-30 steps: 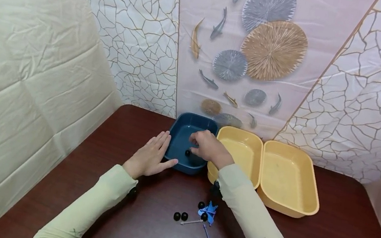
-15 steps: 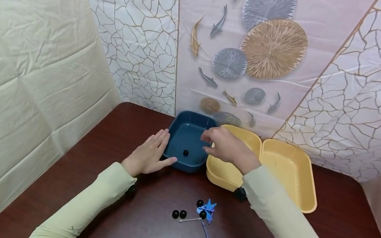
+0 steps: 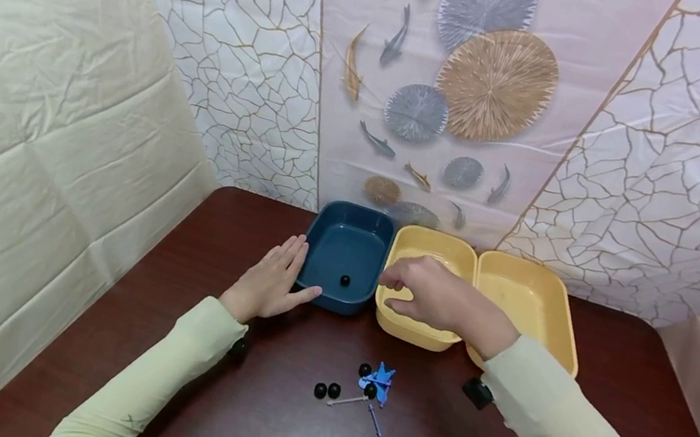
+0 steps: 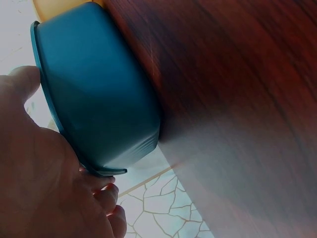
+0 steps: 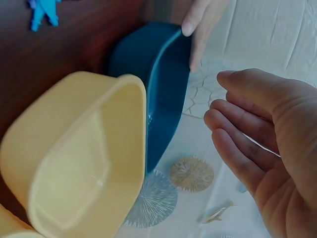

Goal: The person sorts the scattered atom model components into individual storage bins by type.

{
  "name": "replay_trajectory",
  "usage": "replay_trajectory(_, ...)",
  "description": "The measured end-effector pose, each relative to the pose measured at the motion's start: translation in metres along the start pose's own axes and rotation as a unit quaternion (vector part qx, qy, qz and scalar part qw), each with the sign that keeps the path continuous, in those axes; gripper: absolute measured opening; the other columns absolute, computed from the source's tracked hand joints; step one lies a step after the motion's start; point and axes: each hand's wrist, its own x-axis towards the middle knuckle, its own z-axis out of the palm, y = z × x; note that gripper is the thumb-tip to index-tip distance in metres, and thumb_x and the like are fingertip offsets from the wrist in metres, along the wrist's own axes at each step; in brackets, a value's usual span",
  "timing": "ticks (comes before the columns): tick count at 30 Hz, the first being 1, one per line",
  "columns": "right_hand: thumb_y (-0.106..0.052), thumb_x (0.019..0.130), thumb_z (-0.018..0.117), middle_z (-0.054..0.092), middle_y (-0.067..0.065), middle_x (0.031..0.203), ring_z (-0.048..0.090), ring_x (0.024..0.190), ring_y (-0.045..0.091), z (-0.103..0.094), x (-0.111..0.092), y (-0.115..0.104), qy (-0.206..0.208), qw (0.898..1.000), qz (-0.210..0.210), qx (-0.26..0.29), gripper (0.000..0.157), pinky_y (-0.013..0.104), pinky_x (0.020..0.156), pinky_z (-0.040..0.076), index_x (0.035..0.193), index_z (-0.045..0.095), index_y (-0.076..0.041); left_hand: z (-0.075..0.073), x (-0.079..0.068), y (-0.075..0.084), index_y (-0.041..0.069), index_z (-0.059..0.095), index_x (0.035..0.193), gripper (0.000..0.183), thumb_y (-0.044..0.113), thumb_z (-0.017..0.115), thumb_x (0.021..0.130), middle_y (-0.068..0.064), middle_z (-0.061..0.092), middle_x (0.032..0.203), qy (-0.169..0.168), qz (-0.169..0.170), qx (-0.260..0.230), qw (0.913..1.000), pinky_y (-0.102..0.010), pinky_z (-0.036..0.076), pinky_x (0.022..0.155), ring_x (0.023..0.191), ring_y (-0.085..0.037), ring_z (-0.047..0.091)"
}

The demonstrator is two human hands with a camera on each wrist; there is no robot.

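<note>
My left hand lies with straight fingers along the left rim of the dark blue bin, its thumb at the front corner. In the left wrist view, that hand touches the rim of the blue bin. One small black ball sits inside the blue bin near its front. Above the middle yellow bin hovers my right hand, its fingers loosely bent. Nothing is between the fingers of the right hand in the right wrist view.
A second yellow bin stands on the far right. On the brown table in front lie black balls, blue star-shaped pieces, a grey rod and a purple rod. A patterned cloth hangs behind.
My right hand has drawn back to the right, from inside the blue bin to over the middle yellow bin. The black ball is left in the blue bin. My left hand stays at the rim.
</note>
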Motion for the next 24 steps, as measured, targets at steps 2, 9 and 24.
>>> replay_trajectory(2, -0.007, 0.092, 0.079, 0.079, 0.012, 0.109, 0.074, 0.097, 0.022, 0.003, -0.005, -0.002, 0.0, 1.0, -0.01, 0.002, 0.021, 0.037, 0.086, 0.064, 0.113, 0.079, -0.004, 0.0, 0.0, -0.001, -0.005, 0.017, 0.166, 0.095, 0.064, 0.043, 0.106, -0.021, 0.012, 0.177, 0.0, -0.001, 0.001, 1.0, -0.054, 0.018, 0.134, 0.166, -0.037, 0.013)
replay_trajectory(9, -0.007, 0.091, 0.08, 0.079, 0.008, 0.103, 0.074, 0.092, 0.018, 0.026, -0.02, -0.003, 0.004, 0.999, -0.041, 0.017, 0.018, 0.033, 0.082, 0.064, 0.11, 0.079, -0.006, 0.002, 0.001, -0.002, -0.004, 0.018, 0.167, 0.095, 0.065, 0.042, 0.106, -0.02, 0.011, 0.178, -0.003, -0.005, 0.001, 1.0, -0.054, 0.017, 0.134, 0.166, -0.036, 0.013)
replay_trajectory(24, -0.009, 0.093, 0.08, 0.078, 0.009, 0.11, 0.073, 0.095, 0.02, 0.08, -0.036, -0.003, -0.051, 0.995, -0.011, 0.084, 0.029, 0.026, 0.084, 0.063, 0.121, 0.076, -0.004, 0.002, 0.002, 0.0, -0.004, 0.018, 0.167, 0.095, 0.064, 0.043, 0.105, -0.02, 0.012, 0.178, -0.002, -0.008, 0.001, 1.0, -0.053, 0.017, 0.134, 0.166, -0.037, 0.013)
